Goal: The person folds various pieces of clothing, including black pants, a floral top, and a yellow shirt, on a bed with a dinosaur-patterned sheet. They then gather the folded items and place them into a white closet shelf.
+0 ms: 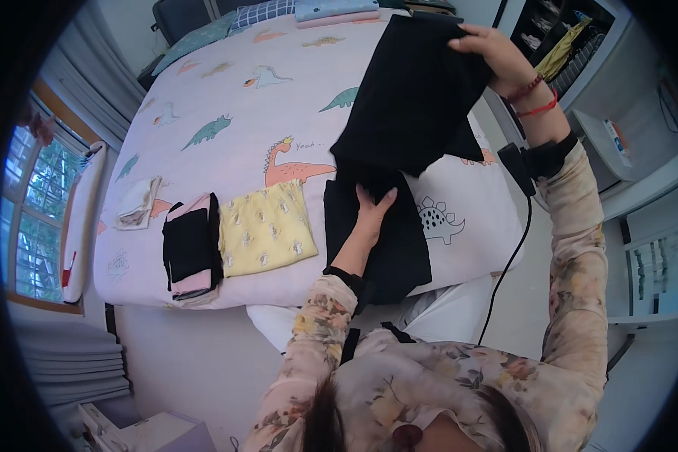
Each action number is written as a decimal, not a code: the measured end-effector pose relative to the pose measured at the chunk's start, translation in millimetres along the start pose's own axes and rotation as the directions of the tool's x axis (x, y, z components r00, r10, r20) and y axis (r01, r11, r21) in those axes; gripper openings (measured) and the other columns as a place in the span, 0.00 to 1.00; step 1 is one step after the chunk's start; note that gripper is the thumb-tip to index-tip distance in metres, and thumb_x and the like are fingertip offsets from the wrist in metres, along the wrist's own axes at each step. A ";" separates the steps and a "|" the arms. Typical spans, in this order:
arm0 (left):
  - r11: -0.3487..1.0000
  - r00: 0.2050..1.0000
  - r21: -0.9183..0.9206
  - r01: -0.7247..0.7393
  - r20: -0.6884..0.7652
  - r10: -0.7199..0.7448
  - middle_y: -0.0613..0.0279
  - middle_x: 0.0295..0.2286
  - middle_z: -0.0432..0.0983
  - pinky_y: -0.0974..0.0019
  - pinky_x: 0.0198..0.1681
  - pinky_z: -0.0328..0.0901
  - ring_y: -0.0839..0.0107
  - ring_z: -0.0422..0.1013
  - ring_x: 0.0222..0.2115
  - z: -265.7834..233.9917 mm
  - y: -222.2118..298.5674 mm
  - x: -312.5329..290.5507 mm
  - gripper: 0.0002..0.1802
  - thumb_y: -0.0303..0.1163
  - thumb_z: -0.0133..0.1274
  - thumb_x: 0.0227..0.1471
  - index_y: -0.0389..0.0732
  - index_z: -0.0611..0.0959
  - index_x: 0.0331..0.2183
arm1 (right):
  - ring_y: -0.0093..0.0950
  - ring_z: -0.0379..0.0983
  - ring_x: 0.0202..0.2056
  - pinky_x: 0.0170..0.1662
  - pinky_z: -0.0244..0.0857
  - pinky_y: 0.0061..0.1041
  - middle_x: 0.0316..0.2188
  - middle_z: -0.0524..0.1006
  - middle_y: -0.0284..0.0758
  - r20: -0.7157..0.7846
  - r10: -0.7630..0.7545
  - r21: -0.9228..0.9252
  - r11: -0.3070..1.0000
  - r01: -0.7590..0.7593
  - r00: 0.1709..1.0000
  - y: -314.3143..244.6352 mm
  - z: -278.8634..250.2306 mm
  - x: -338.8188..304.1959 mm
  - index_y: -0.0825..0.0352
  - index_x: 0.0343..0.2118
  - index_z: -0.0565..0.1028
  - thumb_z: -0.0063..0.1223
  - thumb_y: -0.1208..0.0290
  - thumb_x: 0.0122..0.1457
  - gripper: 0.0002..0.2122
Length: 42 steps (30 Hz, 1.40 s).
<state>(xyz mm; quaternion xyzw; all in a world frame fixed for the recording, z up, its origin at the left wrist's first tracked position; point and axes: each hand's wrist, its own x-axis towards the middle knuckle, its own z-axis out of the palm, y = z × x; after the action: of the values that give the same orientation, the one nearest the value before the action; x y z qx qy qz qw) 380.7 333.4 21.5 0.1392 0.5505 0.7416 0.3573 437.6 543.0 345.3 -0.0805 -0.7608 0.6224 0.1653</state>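
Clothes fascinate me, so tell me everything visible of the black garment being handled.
The black garment is plain and looks like soft, matte fabric. The right hand pinches its raised upper part near a corner; the lower part lies on the near end of the bed, touched by the left hand. Its exact type is unclear.

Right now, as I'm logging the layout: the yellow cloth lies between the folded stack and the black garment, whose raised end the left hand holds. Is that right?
Not quite: the head view shows the right hand holding the raised end of the black garment. The yellow cloth does lie between the folded stack and the garment.
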 end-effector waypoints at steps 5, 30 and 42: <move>0.838 0.974 -0.509 0.197 0.197 -0.110 0.56 0.60 0.39 0.39 0.57 0.30 0.55 0.34 0.61 -16.3 7.3 -32.9 0.51 0.59 0.50 0.46 0.44 0.44 0.59 | 0.28 0.76 0.32 0.37 0.72 0.23 0.31 0.77 0.40 0.163 -0.215 0.402 0.906 0.134 0.963 -54.8 42.3 -13.0 0.77 0.36 0.72 0.47 0.77 0.54 0.09; 0.875 0.874 -0.093 0.475 -0.064 -0.481 0.59 0.40 0.73 0.61 0.42 0.68 0.65 0.71 0.40 -245.8 -31.9 -199.4 0.21 0.33 0.52 0.52 0.39 0.71 0.47 | 0.34 0.72 0.40 0.48 0.67 0.32 0.37 0.75 0.40 -0.214 0.758 0.907 0.389 -0.164 0.616 375.3 88.4 -331.9 0.72 0.40 0.72 0.53 0.74 0.52 0.13; 0.991 0.966 -0.130 0.038 -0.248 -0.069 0.63 0.34 0.75 0.66 0.35 0.68 0.71 0.72 0.34 -183.5 173.9 -86.0 0.12 0.34 0.54 0.49 0.42 0.76 0.37 | 0.31 0.76 0.35 0.42 0.70 0.26 0.35 0.77 0.40 -0.192 0.391 0.776 0.622 -0.105 0.900 217.7 19.0 -152.4 0.73 0.38 0.74 0.55 0.77 0.52 0.11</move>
<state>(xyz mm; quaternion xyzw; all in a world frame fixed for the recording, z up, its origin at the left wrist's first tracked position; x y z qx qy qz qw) 265.9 118.9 131.6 0.0066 0.5478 0.7761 0.3124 554.9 521.7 107.1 -0.2183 -0.3763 0.8720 0.2242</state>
